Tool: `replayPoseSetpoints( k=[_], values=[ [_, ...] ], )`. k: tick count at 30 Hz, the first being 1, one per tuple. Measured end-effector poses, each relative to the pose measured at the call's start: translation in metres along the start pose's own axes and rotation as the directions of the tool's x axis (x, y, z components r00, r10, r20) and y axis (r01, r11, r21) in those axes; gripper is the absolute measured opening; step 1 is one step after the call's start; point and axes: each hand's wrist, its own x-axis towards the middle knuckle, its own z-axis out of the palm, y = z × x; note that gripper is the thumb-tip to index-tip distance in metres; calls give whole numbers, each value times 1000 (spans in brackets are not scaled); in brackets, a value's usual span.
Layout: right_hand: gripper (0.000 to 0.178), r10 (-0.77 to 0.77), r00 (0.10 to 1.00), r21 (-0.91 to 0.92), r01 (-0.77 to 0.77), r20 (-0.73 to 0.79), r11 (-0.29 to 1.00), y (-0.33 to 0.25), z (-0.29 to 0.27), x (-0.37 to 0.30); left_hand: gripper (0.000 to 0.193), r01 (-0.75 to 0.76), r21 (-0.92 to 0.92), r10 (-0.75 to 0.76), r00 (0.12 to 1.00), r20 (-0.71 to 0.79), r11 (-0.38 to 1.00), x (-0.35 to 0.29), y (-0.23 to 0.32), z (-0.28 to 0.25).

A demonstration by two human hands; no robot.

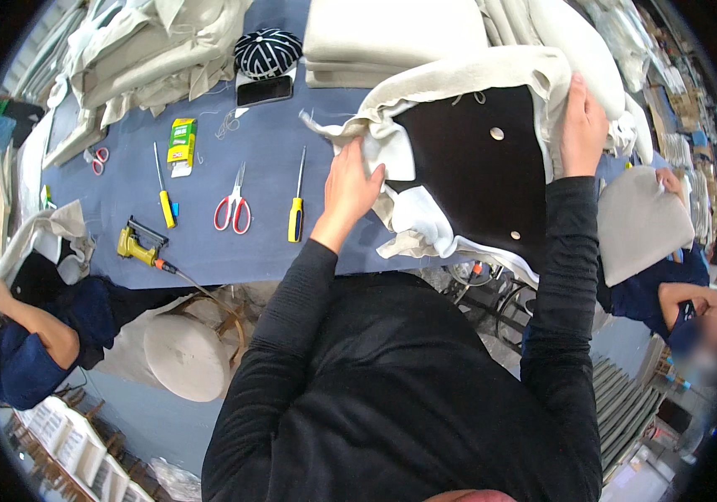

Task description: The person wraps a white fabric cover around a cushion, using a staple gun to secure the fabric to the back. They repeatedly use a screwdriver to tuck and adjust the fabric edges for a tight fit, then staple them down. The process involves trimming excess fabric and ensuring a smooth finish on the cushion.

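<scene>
Both hands grip the work at its edges: the left hand closes on a folded flap of cream fabric at the near left, while the right hand holds the same cloth at the far right corner, fingers pointing away from the body. How the fingertips sit under the folds I can't tell from where I stand.

Between the two hands lies a dark panel with pale round spots on it, on the right part of the blue table, framed by the fabric, with white padding bunched out along its left side.

Left of the work are the tools — a yellow-handled screwdriver, then scissors with red-and-white handles, then a second screwdriver near a green-and-yellow box. A yellow air tool rests close to the table's front edge, its hose trailing off.

Farther back, a phone lies in front of a black-and-white patterned cap, beside stacked cream cushions. Off to the right, a co-worker holds a grey padded panel — well apart from this pair of hands.
</scene>
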Motion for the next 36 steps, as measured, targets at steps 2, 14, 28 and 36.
replayPoseSetpoints(
  k=[2,14,28,36],
  values=[
    [58,-55,997,65,52,53,997,9,0,1,47,-14,-25,15,998,61,1000,-19,9,3],
    [63,-244,966,-112,253,85,961,-66,5,-16,97,-109,334,-176,677,714,936,-62,53,97],
    [72,-29,955,-162,80,295,984,-76,-11,-21,42,343,-359,-387,920,-56,868,-41,-38,12],
    [74,-203,967,-82,217,151,973,-84,-11,-54,60,361,26,-361,932,24,932,25,-51,16]
  ],
)
